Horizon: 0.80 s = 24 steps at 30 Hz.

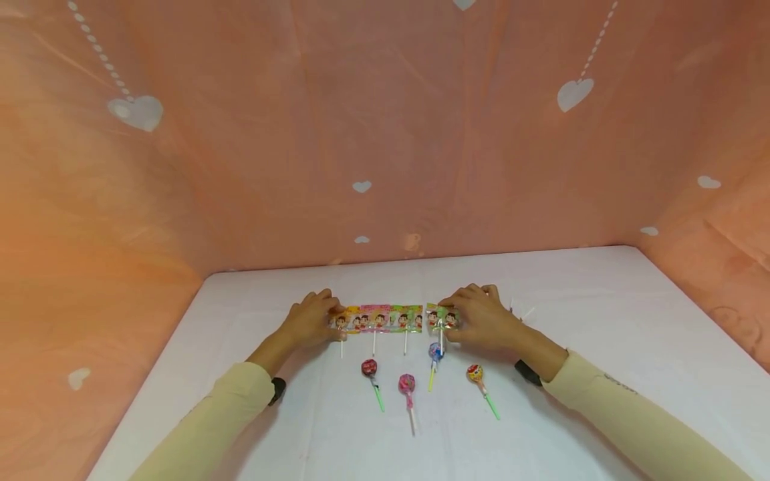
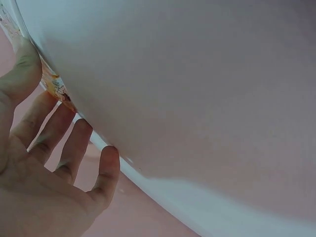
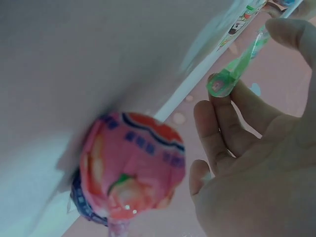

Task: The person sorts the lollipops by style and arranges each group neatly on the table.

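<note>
In the head view, a row of flat-packed lollipops lies on the white table: an orange one (image 1: 340,322) at the left end, a pink one (image 1: 379,321) and a green one (image 1: 404,321). My left hand (image 1: 311,318) pinches the orange packet between thumb and fingers at its outer end. Just right of the row, my right hand (image 1: 486,319) holds another green-packed lollipop (image 1: 450,318) between thumb and fingertips. A narrow gap separates it from the row. In the right wrist view, this green packet (image 3: 236,69) appears edge-on, tilted off the table.
Nearer me lie round lollipops: dark red (image 1: 369,367), pink (image 1: 407,383), blue (image 1: 436,351) and yellow-orange (image 1: 475,373). White sticks (image 1: 528,312) show behind my right wrist, their other ends hidden. An orange-pink cloth with hearts (image 1: 385,133) hangs behind the white table (image 1: 337,434).
</note>
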Tool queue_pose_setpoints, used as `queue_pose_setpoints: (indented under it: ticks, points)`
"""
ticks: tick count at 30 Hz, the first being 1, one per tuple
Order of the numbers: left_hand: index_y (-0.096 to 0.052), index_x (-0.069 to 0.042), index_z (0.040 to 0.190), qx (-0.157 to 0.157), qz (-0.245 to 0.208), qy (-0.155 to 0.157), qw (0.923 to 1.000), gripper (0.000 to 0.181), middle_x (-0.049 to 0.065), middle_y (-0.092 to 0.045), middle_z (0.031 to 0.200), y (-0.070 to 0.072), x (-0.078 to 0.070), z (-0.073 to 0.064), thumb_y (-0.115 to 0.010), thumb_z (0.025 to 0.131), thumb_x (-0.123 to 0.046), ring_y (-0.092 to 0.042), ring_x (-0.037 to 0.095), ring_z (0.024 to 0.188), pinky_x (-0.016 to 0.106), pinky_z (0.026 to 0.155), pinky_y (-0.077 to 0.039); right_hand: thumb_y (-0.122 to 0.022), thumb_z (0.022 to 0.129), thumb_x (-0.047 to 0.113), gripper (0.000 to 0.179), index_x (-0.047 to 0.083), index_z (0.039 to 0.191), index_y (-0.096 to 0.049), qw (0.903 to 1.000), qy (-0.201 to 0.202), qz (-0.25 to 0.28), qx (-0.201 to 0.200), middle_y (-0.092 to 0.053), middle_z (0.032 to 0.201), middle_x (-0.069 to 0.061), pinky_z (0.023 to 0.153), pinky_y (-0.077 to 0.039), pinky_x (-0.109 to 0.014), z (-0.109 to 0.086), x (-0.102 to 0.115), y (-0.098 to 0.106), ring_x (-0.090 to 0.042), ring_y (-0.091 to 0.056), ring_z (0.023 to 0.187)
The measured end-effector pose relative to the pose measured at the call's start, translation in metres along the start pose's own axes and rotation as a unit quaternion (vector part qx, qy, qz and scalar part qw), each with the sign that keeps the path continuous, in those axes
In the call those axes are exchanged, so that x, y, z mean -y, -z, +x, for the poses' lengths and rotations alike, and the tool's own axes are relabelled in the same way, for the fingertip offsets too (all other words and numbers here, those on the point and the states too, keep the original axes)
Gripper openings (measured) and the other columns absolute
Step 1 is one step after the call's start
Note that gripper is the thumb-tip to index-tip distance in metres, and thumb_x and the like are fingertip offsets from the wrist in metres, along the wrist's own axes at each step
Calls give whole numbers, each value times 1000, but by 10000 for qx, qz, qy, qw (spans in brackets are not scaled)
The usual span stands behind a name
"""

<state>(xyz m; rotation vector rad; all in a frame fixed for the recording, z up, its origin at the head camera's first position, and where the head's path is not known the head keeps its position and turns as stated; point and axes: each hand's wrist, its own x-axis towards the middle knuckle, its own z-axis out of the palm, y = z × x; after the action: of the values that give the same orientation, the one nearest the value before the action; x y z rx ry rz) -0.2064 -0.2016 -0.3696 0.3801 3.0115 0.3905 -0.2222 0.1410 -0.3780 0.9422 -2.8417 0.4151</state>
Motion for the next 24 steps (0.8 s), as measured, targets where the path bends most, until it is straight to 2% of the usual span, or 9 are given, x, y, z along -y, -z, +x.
queue_pose_setpoints:
  ticks: [24]
  points:
    - [-67, -7, 120, -64, -138, -62, 9999, 51, 5, -57, 110, -1, 3, 0, -83, 79, -33, -51, 27, 108, 53, 91, -44, -66, 82, 41, 57, 13, 131, -63, 9994, -301, -110, -123, -65, 126, -7, 97, -29, -52, 12, 4, 0, -28, -52, 118]
